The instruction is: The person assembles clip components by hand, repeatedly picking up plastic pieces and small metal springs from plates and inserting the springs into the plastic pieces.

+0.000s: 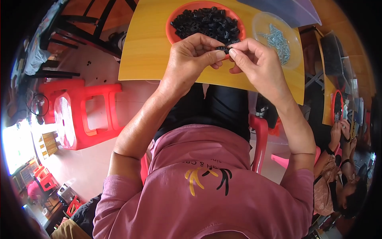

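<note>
Between the fingertips of my left hand (195, 55) is a small black plastic part (222, 49), held just above the near rim of an orange-red bowl (172, 35). My right hand (254, 57) pinches at the part's right end with thumb and forefinger; whether it also grips a tiny piece there is too small to tell. A heap of similar black parts (205, 22) fills the bowl. To the right, a translucent shallow dish (294, 53) holds a pile of small silvery metal pieces (277, 43), possibly screws.
The yellow table (145, 51) ends just below my hands. A purplish translucent bin (292, 12) stands at its far right. Red plastic stools (85, 115) are on the left. At the right, another person's hands (343, 128) work by a red-rimmed container (337, 105).
</note>
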